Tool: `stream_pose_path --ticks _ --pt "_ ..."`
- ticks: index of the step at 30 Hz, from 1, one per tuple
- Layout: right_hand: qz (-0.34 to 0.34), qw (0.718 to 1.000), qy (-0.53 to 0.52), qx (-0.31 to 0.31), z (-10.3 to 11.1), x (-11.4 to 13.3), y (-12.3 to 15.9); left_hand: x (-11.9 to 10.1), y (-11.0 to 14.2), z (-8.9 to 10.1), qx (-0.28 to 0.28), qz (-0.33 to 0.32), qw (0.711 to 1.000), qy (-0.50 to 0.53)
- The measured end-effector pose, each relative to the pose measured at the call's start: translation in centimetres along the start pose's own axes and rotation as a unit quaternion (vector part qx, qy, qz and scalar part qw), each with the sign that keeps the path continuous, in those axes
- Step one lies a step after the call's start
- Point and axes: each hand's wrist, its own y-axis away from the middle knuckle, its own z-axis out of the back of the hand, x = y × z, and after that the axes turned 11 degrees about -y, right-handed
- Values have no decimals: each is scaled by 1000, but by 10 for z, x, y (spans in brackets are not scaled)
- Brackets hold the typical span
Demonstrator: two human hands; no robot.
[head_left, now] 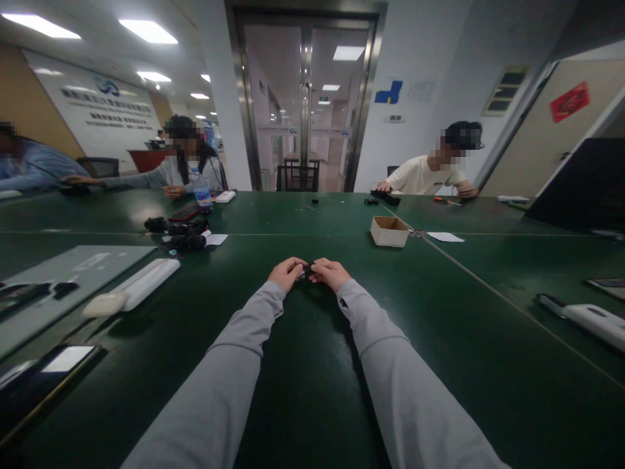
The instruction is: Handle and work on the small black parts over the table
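Note:
My left hand (286, 273) and my right hand (331, 273) meet over the middle of the dark green table (303, 365), arms stretched forward in grey sleeves. Both hands are closed, their fingertips pinching a small black part (308, 268) held between them just above the tabletop. The part is mostly hidden by the fingers, so its shape is unclear. A small open cardboard box (389, 231) stands beyond my right hand, further along the table.
A white power strip (133, 292) lies to the left, near a grey mat (58, 286). A heap of black parts (181, 236) sits at the far left. Two people sit across the table, left and right. A phone (53, 365) lies at the near left.

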Motion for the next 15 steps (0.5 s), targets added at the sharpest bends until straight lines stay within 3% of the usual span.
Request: stream_pose_path --ticks 15 --pt "-1 1000 -6 -7 1 -1 -1 3 1 1 2 -20 1000 3"
